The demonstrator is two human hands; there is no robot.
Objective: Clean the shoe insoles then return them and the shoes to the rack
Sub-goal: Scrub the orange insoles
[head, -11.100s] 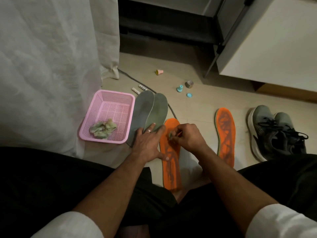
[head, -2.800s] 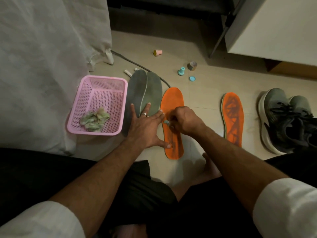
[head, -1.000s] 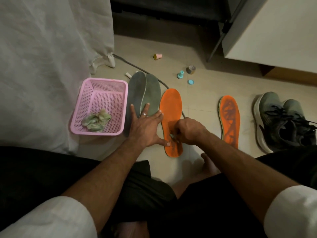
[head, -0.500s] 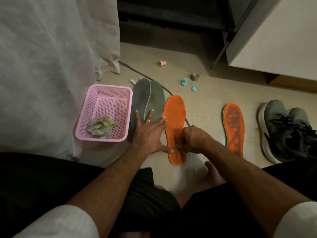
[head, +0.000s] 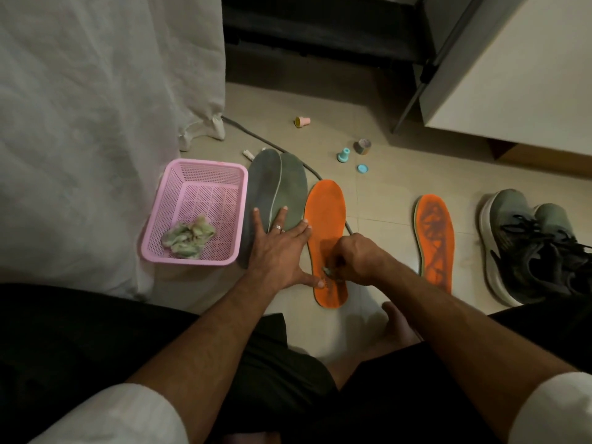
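The tiled floor [head: 384, 193] is hemmed in at 9 o'clock by a white hanging sheet [head: 96, 123] and at 2 o'clock by a pale cabinet [head: 512, 75]; a dark low frame [head: 320, 27] closes 12 o'clock. Bare tile lies open between the two orange insoles.

The near orange insole [head: 325, 213] lies flat at centre. The left hand [head: 282, 248] rests spread and flat, fingers straight, over the heel ends of the two grey insoles [head: 275, 187], which overlap just beside the orange one; its thumb touches that insole's left edge. The right hand [head: 358, 254] has its grip curled tight, pinching a small pale wad [head: 327, 270] against the insole's heel half.

The second orange insole [head: 435, 238] lies apart at 3 o'clock, with a pair of grey shoes [head: 528, 245] beyond it, touching each other. A pink basket [head: 179, 187] at 9 o'clock holds crumpled greenish wipes [head: 187, 238]. Small caps [head: 344, 154] and a cable [head: 250, 131] lie toward 12 o'clock.
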